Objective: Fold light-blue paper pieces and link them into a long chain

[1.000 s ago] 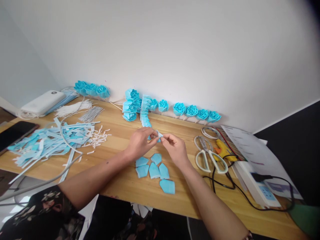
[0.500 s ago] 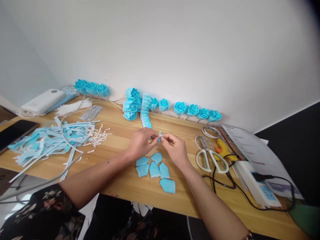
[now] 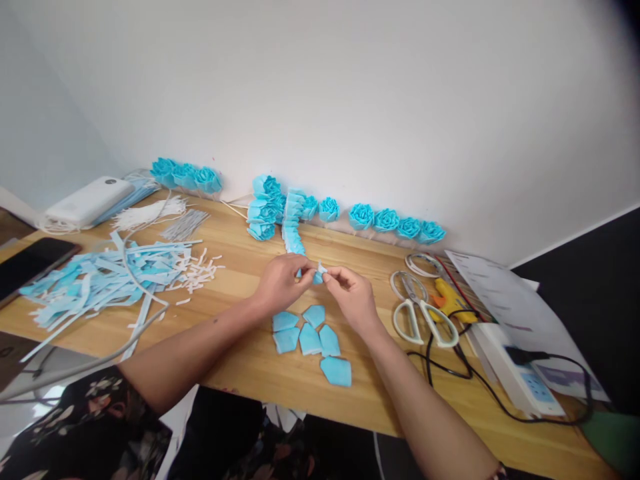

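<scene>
My left hand (image 3: 281, 282) and my right hand (image 3: 351, 293) meet above the wooden table (image 3: 280, 373), both pinching one small blue fabric piece (image 3: 317, 273) between their fingertips. The piece looks folded or rolled; its exact shape is too small to tell. Just below my hands lie several flat blue petal-shaped pieces (image 3: 311, 339) in a loose cluster. Along the wall stands a row of finished blue fabric roses (image 3: 385, 220), and a stack of folded blue petals (image 3: 291, 230) runs toward my hands.
White-handled scissors (image 3: 420, 313) and a yellow glue gun (image 3: 450, 300) lie to the right, its black cord leading to a white power strip (image 3: 520, 373). Papers (image 3: 500, 293) sit far right. A heap of blue and white strips (image 3: 110, 277), a power bank (image 3: 87, 200) and a phone (image 3: 30, 260) are left.
Both hands stay in the same spot; the fingertips have shifted slightly as they work the small blue piece. The view has drifted a little.
</scene>
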